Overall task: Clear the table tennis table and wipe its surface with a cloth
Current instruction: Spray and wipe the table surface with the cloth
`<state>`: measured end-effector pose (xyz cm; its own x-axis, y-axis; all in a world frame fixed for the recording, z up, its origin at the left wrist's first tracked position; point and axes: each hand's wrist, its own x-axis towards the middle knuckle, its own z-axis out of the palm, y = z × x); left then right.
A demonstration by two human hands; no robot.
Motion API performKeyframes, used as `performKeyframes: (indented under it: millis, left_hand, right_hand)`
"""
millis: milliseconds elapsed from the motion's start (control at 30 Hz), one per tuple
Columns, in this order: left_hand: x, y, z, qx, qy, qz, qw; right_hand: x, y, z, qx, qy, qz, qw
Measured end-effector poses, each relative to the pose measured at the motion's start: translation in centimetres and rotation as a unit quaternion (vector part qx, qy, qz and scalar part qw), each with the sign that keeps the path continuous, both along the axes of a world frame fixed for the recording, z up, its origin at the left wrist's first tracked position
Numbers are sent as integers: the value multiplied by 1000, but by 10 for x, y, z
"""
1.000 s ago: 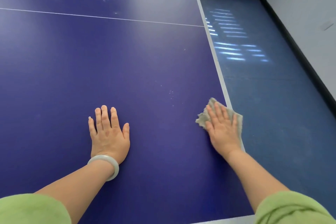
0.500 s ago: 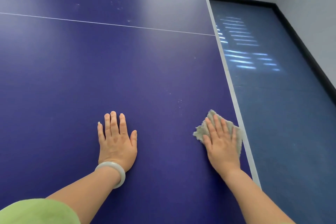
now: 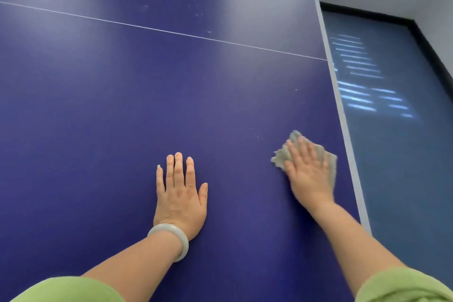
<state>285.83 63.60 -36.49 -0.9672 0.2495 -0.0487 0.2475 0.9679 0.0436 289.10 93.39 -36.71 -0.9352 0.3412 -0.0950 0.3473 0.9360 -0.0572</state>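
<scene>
The dark blue table tennis table (image 3: 122,105) fills most of the view, with a thin white line crossing it. My right hand (image 3: 307,174) lies flat on a crumpled grey cloth (image 3: 282,157) and presses it onto the table close to the white right edge (image 3: 343,115). My left hand (image 3: 180,191) rests palm down on the bare surface, fingers spread, holding nothing; a pale bangle sits on its wrist. Small white specks dot the table beyond the cloth and at the far end.
To the right of the table lies blue floor (image 3: 404,154) with streaks of reflected light, bounded by a black skirting board (image 3: 431,49) and a pale wall. Green sleeves show at the bottom corners.
My right hand has slid the cloth leftward, away from the white edge and a little forward. The left hand stays planted. The view has tilted up and shows more of the far end.
</scene>
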Motion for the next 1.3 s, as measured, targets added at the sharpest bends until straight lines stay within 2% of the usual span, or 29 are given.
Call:
performKeyframes:
  millis: [67, 133, 233, 333, 500, 567, 700, 800, 867, 967, 1067, 1100, 1133, 1233, 1300]
  left_hand:
    - [0, 0, 1, 4, -3, 2, 1000]
    - [0, -1, 0, 5, -5, 1, 1000]
    - [1, 0, 2, 10, -6, 1, 1000]
    - [0, -1, 1, 14, -13, -1, 1000]
    - [0, 0, 2, 22, -14, 2, 1000]
    - [-1, -1, 0, 27, -12, 0, 1000]
    - [1, -3, -1, 31, -17, 3, 999]
    - [2, -4, -3, 28, -23, 4, 999]
    - [1, -3, -2, 26, -29, 3, 999]
    - [0, -2, 0, 35, -34, -1, 999]
    - [-1, -2, 1, 34, -27, -6, 999]
    - [-1, -2, 1, 34, -25, -4, 999]
    - [-1, -2, 0, 32, -21, -3, 999]
    - [-1, -2, -2, 19, -14, -5, 1000]
    - [-1, -4, -4, 17, -10, -5, 1000]
  right_hand:
    - [10, 16, 6, -21, -14, -137, 990]
    - [18, -10, 10, -12, -7, -172, 985]
    - [8, -82, 8, -15, 7, -48, 999]
    - [-39, -136, 10, -34, -3, 94, 995]
    - [-130, -126, 16, -47, -47, 166, 984]
    - [-137, -90, 15, -55, -48, 120, 990]
    - [-102, -20, 18, -65, -31, -112, 991]
    - [-60, -36, 18, -54, -16, -175, 983]
    - [-29, -72, 11, -35, -4, -121, 992]
    - [5, -125, 3, -31, 23, 57, 998]
    - [1, -103, 5, -20, -8, 189, 982]
    - [-5, -81, 6, -24, -12, 183, 983]
    - [-10, -56, 7, -34, -13, 132, 991]
    - [-13, 0, 8, -20, -27, -101, 994]
    - [2, -3, 9, -9, -26, -140, 990]
